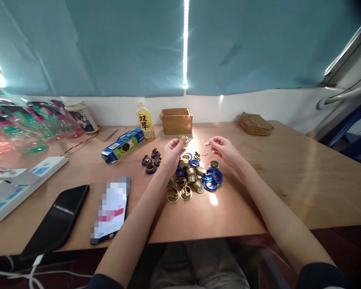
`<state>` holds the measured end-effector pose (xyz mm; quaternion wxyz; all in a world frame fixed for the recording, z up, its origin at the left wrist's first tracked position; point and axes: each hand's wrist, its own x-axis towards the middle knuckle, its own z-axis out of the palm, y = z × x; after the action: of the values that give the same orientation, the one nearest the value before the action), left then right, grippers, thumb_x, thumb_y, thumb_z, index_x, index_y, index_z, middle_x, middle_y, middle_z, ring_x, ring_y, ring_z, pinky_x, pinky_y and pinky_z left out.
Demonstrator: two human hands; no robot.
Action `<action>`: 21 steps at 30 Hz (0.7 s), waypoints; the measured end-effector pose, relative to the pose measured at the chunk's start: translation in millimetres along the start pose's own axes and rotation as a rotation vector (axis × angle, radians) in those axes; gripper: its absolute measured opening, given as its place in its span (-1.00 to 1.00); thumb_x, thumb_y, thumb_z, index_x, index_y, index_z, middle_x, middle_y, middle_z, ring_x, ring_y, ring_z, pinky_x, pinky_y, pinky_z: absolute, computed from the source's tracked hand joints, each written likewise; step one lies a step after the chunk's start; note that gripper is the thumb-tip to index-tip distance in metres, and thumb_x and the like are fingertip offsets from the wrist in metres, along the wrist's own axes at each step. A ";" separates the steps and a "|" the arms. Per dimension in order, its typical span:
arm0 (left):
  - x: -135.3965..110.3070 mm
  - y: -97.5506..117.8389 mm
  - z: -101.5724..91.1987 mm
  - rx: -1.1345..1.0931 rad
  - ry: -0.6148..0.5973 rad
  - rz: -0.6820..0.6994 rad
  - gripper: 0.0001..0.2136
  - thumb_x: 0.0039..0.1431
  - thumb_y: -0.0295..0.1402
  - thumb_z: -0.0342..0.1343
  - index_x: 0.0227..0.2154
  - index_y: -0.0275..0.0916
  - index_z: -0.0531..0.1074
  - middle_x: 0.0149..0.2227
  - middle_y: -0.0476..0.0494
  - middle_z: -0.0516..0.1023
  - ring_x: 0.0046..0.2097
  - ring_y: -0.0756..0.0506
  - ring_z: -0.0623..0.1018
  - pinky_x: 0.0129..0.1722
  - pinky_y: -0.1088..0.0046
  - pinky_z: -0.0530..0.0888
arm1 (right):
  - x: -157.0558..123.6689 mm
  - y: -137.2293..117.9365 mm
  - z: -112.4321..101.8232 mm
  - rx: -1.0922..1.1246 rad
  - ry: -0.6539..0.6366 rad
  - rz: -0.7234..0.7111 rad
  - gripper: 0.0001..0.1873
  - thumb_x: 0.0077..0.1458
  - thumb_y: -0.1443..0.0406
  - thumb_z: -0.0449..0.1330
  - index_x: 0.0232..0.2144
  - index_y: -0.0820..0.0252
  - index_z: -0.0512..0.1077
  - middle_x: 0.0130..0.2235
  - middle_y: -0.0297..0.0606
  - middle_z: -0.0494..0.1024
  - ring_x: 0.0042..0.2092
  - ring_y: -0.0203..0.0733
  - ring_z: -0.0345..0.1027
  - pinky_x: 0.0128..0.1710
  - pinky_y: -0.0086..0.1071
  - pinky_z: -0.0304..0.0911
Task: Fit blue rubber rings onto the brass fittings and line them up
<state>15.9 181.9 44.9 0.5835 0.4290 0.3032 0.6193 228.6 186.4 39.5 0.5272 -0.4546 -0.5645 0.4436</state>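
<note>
My left hand [172, 152] is raised over the table with its fingers closed on a small brass fitting [185, 139]. My right hand [223, 149] pinches a thin wire ring [205, 142] between thumb and fingertips, close to the fitting. Below both hands lies a heap of brass fittings [185, 182] mixed with blue rings [212, 178]. A small group of brass fittings seated in blue rings [151, 161] stands to the left of the heap. A few loose wire rings [205, 153] lie behind the heap.
Along the back stand a small cardboard box [176, 120], a yellow drink bottle [145, 121], a blue carton [123, 145] and a brown packet [255, 123]. Two phones [57, 218] and a white power strip [24, 182] lie at the left, beside plastic bottles [27, 124].
</note>
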 end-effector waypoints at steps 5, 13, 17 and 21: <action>-1.6 3.2 1.0 -0.100 -0.004 -0.063 -0.66 -0.01 -0.21 0.40 -0.28 -0.26 0.42 -0.31 -0.07 0.59 -0.23 0.01 0.58 -0.05 0.43 0.45 | -15.2 -14.7 13.1 0.193 -0.084 0.030 -0.51 -0.19 -0.04 0.46 -0.47 0.14 0.36 -0.33 -0.26 0.59 -0.43 -0.33 0.37 -0.39 -0.41 0.33; -9.5 8.5 9.9 0.012 -0.192 -0.200 -0.84 0.20 -0.29 0.17 -0.33 -0.30 0.51 -0.35 -0.15 0.57 -0.37 -0.01 0.53 -0.37 0.49 0.45 | -20.5 -18.6 25.8 0.222 -0.019 0.001 -0.50 -0.25 0.01 0.50 -0.50 0.14 0.33 -0.44 -0.32 0.55 -0.40 -0.24 0.46 -0.34 -0.35 0.39; -14.7 6.7 13.7 0.154 -0.256 -0.276 -0.70 0.20 -0.14 0.10 -0.41 -0.28 0.55 -0.51 -0.09 0.48 -0.52 0.01 0.39 -0.57 0.50 0.27 | -21.4 -17.4 31.3 0.070 0.051 -0.068 -0.53 -0.14 -0.01 0.43 -0.51 0.13 0.30 -0.46 -0.32 0.52 -0.47 -0.27 0.36 -0.45 -0.36 0.30; -22.2 6.3 17.8 0.327 -0.257 -0.254 -0.74 0.09 -0.12 0.24 -0.47 -0.24 0.55 -0.63 0.05 0.33 -0.59 0.05 0.26 -0.59 0.50 0.15 | -23.7 -17.3 36.6 -0.021 0.069 -0.145 -0.51 -0.11 -0.01 0.42 -0.52 0.10 0.23 -0.48 -0.33 0.48 -0.47 -0.25 0.34 -0.50 -0.36 0.22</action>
<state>27.6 157.0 54.5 0.6133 0.5514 0.3742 0.4239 192.0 159.0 50.1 0.5722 -0.4333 -0.5820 0.3822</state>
